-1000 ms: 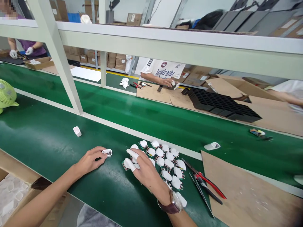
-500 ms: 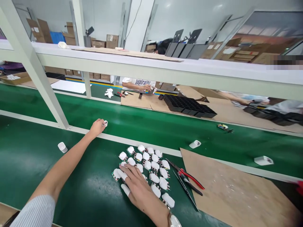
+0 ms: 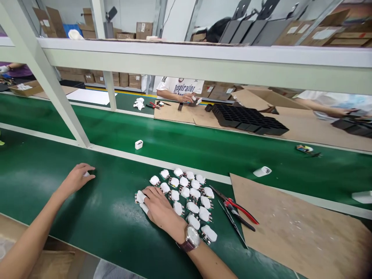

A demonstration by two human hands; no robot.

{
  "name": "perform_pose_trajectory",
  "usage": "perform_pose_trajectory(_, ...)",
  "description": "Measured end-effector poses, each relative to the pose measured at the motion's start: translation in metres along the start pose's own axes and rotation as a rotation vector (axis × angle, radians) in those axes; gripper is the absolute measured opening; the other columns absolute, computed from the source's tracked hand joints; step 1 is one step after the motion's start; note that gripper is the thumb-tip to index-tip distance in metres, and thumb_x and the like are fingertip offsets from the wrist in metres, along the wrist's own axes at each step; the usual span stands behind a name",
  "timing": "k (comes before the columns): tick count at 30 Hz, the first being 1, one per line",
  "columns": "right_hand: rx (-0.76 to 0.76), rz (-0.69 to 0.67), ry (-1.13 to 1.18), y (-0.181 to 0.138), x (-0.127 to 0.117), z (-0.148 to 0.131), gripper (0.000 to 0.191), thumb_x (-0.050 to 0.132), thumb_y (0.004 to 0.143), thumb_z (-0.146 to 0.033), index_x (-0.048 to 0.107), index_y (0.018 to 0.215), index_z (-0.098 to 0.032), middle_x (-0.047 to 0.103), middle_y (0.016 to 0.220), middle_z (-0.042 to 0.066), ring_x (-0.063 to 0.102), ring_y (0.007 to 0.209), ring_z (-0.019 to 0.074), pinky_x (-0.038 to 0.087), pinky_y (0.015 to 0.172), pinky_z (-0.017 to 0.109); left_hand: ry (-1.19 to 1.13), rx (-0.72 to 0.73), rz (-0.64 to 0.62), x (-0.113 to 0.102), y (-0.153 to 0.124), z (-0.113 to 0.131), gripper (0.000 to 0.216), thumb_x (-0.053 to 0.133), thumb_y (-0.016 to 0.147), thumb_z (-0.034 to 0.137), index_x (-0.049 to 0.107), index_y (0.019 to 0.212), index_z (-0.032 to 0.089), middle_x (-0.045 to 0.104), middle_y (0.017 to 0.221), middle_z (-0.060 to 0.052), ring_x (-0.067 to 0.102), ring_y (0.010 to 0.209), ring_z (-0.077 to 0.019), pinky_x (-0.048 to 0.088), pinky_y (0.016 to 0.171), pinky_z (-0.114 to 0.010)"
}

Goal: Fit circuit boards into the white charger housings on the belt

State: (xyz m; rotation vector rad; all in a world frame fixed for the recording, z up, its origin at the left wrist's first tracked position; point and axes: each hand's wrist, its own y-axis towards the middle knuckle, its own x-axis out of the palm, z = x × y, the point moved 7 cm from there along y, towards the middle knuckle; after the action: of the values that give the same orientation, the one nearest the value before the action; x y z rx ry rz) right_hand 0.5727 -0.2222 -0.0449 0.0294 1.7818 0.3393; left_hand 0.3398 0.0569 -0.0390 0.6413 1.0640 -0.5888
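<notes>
My left hand (image 3: pixel 78 177) is low over the green bench on the left. Its fingers curl around a small white plastic housing (image 3: pixel 86 174), mostly hidden by the hand. My right hand (image 3: pixel 159 207), with white finger covers and a wristwatch, is at the left edge of a cluster of charger circuit boards with white caps (image 3: pixel 194 193). Thumb and index finger close on the leftmost circuit board (image 3: pixel 136 198), whose far part is covered by the fingers. Another white housing (image 3: pixel 138 144) stands on the green belt beyond the bench.
Red-and-black pliers (image 3: pixel 236 211) and tweezers (image 3: pixel 234 224) lie right of the boards, beside a cardboard sheet (image 3: pixel 286 221). More housings (image 3: pixel 262 171) are on the belt. A white frame post (image 3: pixel 62 93) rises at left. Across the belt, co-workers sit near black trays (image 3: pixel 250 120).
My left hand has let go of the housing on the belt and drawn back to the one on the bench. My right hand has shifted slightly left with the circuit board. The view has turned.
</notes>
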Motion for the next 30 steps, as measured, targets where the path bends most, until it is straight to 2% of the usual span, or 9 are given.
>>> perform_pose_trajectory(2, 0.006, -0.001, 0.014, -0.001, 0.000, -0.001, 0.021, 0.062, 0.081, -0.002, 0.066, 0.095, -0.017, 0.067, 0.115, 0.014, 0.059, 0.114, 0.0309, 0.055, 0.101, 0.049, -0.121, 0.066, -0.006, 0.011, -0.012, 0.018, 0.044, 0.057, 0.099, 0.060, 0.075, 0.112, 0.022, 0.070, 0.121, -0.012, 0.069, 0.110, -0.0312, 0.058, 0.099, -0.048)
perform_pose_trajectory(6, 0.024, 0.090, 0.054, -0.002, -0.009, -0.005, 0.027, 0.057, 0.088, -0.002, 0.062, 0.111, -0.016, 0.066, 0.116, 0.016, 0.060, 0.114, 0.0319, 0.056, 0.099, 0.051, -0.287, 0.250, -0.049, 0.043, -0.014, 0.102, 0.036, 0.064, 0.100, 0.044, 0.067, 0.130, 0.025, 0.065, 0.131, -0.010, 0.066, 0.121, -0.0287, 0.056, 0.108, -0.046)
perform_pose_trajectory(8, 0.036, 0.161, 0.097, -0.006, -0.015, -0.006, 0.030, 0.054, 0.093, -0.004, 0.058, 0.121, -0.016, 0.065, 0.118, 0.015, 0.060, 0.116, 0.0315, 0.057, 0.100, 0.051, -0.346, 0.321, -0.145, 0.058, -0.015, 0.140, 0.043, 0.068, 0.099, 0.036, 0.060, 0.140, 0.028, 0.060, 0.139, -0.010, 0.062, 0.128, -0.0282, 0.054, 0.111, -0.045)
perform_pose_trajectory(10, 0.051, 0.223, 0.154, -0.014, -0.023, -0.004, 0.034, 0.054, 0.097, -0.006, 0.054, 0.129, -0.018, 0.064, 0.120, 0.015, 0.059, 0.117, 0.0311, 0.057, 0.100, 0.052, -0.379, 0.330, -0.228, 0.064, -0.017, 0.157, 0.063, 0.078, 0.092, 0.034, 0.051, 0.150, 0.032, 0.055, 0.146, -0.011, 0.057, 0.135, -0.0302, 0.052, 0.114, -0.046)
perform_pose_trajectory(14, 0.080, 0.300, 0.246, -0.031, -0.039, 0.003, 0.043, 0.054, 0.099, -0.007, 0.048, 0.140, -0.021, 0.059, 0.126, 0.015, 0.056, 0.121, 0.0301, 0.057, 0.100, 0.052, -0.446, 0.216, -0.263, 0.060, -0.023, 0.142, 0.101, 0.095, 0.073, 0.044, 0.040, 0.157, 0.035, 0.049, 0.150, -0.012, 0.052, 0.139, -0.0363, 0.049, 0.116, -0.054)
perform_pose_trajectory(17, 0.073, 0.337, 0.269, -0.031, -0.050, 0.002, 0.046, 0.055, 0.099, -0.008, 0.049, 0.141, -0.023, 0.058, 0.126, 0.014, 0.057, 0.121, 0.0293, 0.058, 0.098, 0.051, -0.525, 0.135, -0.243, 0.063, -0.027, 0.130, 0.088, 0.088, 0.082, 0.042, 0.040, 0.155, 0.033, 0.056, 0.138, -0.010, 0.061, 0.126, -0.0318, 0.053, 0.110, -0.051)
perform_pose_trajectory(20, 0.038, 0.350, 0.281, -0.019, -0.054, -0.005, 0.046, 0.057, 0.099, -0.009, 0.052, 0.141, -0.026, 0.058, 0.124, 0.013, 0.058, 0.118, 0.0287, 0.058, 0.098, 0.051, -0.562, 0.130, -0.211, 0.074, -0.030, 0.137, 0.067, 0.075, 0.093, 0.033, 0.043, 0.151, 0.031, 0.061, 0.132, -0.009, 0.064, 0.119, -0.0278, 0.054, 0.107, -0.048)
perform_pose_trajectory(26, 0.053, 0.367, 0.298, -0.005, -0.051, -0.014, 0.047, 0.058, 0.099, -0.011, 0.048, 0.143, -0.024, 0.062, 0.123, 0.012, 0.060, 0.118, 0.0280, 0.057, 0.104, 0.052, -0.455, 0.173, -0.105, 0.078, -0.037, 0.149, 0.055, 0.074, 0.093, 0.032, 0.054, 0.143, 0.029, 0.065, 0.123, -0.008, 0.064, 0.115, -0.0289, 0.056, 0.099, -0.045)
perform_pose_trajectory(30, 0.074, 0.374, 0.340, -0.008, -0.049, -0.012, 0.042, 0.058, 0.100, -0.012, 0.048, 0.139, -0.024, 0.063, 0.121, 0.011, 0.060, 0.115, 0.0266, 0.056, 0.103, 0.052, -0.469, 0.195, -0.225, 0.073, -0.031, 0.144, 0.084, 0.085, 0.083, 0.037, 0.043, 0.156, 0.034, 0.060, 0.139, -0.009, 0.067, 0.100, -0.0246, 0.059, 0.084, -0.036)
